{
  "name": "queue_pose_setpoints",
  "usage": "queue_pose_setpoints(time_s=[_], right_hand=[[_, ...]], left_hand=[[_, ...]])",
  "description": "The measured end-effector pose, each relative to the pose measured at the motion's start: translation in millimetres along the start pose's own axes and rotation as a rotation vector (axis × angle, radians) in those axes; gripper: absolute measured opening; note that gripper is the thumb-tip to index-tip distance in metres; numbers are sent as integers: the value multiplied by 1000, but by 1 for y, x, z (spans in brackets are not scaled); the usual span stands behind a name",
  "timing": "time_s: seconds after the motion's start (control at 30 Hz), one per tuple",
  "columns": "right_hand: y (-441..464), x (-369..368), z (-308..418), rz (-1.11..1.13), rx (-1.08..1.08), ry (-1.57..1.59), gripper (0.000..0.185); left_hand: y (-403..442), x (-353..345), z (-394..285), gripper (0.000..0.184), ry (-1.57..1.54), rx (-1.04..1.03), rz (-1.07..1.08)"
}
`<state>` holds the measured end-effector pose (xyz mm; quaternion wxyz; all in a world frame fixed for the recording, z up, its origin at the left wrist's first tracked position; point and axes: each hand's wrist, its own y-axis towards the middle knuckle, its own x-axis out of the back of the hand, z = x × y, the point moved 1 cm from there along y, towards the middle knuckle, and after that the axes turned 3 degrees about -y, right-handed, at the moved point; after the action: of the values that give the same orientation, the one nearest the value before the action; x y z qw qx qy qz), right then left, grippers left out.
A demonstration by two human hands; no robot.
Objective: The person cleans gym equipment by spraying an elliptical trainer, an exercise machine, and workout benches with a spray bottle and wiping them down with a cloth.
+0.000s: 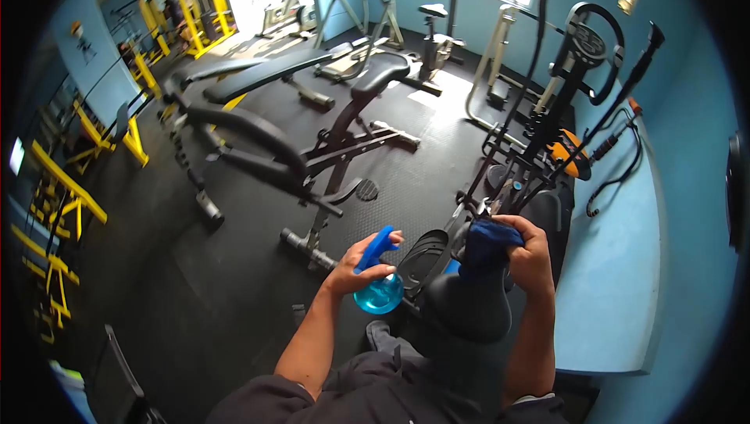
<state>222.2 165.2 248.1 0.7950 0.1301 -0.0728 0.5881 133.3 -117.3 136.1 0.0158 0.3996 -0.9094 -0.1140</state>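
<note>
The left hand (pixel 349 272) partly hides the spray bottle (pixel 379 296), the blue cloth (pixel 486 243) part of the seat (pixel 469 311).

Open floor (pixel 223 291) gives room left of the left hand (pixel 351 269); the bench (pixel 254 133) stands ahead. Between the hands sits the saddle (pixel 469 311); a ledge (pixel 613 291) (pale blue) bounds the right side.

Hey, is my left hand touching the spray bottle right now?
Touching. The head view shows it plainly: your left hand grips the spray bottle near its top, with the rounded lower part showing below the thumb.
</note>
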Motion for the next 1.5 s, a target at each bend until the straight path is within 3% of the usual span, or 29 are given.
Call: queue_pose_setpoints(time_s=[0.07, 0.27, 0.47, 0.57, 0.6, 0.67, 0.73, 0.8, 0.87, 0.93, 1.0, 1.07, 1.1, 1.13, 1.2, 1.23, 1.27, 1.33, 1.37, 1.43, 1.5], right_hand=[[-17, -19, 15, 78, 37, -9, 43], [-76, -26, 9, 113, 36, 24, 45], [-142, 36, 10, 110, -104, 175, 35], [-175, 82, -2, 44, -101, 173, 35], [-185, 103, -9, 29, -136, 135, 36], [-209, 147, -38, -96, -188, 29, 36], [-237, 196, -60, -233, -221, -101, 31], [-270, 261, -106, -373, -189, -541, 27], [-303, 313, -125, -498, -388, -991, 29], [-333, 367, -155, -555, -736, -754, 28], [-365, 402, -211, -544, -734, -618, 33], [-378, 421, -233, -778, -629, 305, 39], [-381, 422, -239, -788, -503, 169, 47], [-381, 424, -252, -776, -508, 165, 47], [-369, 425, -285, -852, -516, 749, 51], [-369, 426, -298, -710, -521, 700, 50], [-367, 424, -316, -716, -532, 711, 50], [-362, 421, -365, -583, -563, 377, 49], [-356, 413, -376, -688, -721, 663, 49], [-327, 413, -393, -617, -693, 614, 49], [-293, 412, -410, -492, -637, 519, 49]], left_hand=[[-25, -21, -35, 62, -67, 123, -11], [-70, -81, -89, 50, 263, -158, 225], [-66, -177, -87, 54, 320, -242, 351], [-48, -240, -67, 59, 278, -261, 566], [-41, -265, -68, 60, 293, -168, 639], [-23, -313, -63, 56, 348, 8, 771], [-3, -370, -46, 55, 399, -9, 870], [15, -434, -31, 53, 448, -28, 958], [40, -497, -18, 54, 566, -1, 1045], [70, -558, 1, 56, 466, 30, 1086], [101, -617, 22, 55, 321, 176, 1250], [125, -659, 41, 55, 162, 297, 1279], [133, -676, 47, 55, 15, 410, 1283], [138, -688, 47, 55, 8, 414, 1272], [148, -704, 53, 55, 198, 279, 1205], [147, -709, 65, 55, 239, 263, 1165], [145, -711, 81, 55, 238, 278, 1174], [145, -706, 107, 56, 264, 186, 1108], [145, -696, 108, 57, 284, 187, 1101], [138, -679, 121, 60, 325, 89, 1065], [139, -663, 119, 69, 395, 121, 1215]])
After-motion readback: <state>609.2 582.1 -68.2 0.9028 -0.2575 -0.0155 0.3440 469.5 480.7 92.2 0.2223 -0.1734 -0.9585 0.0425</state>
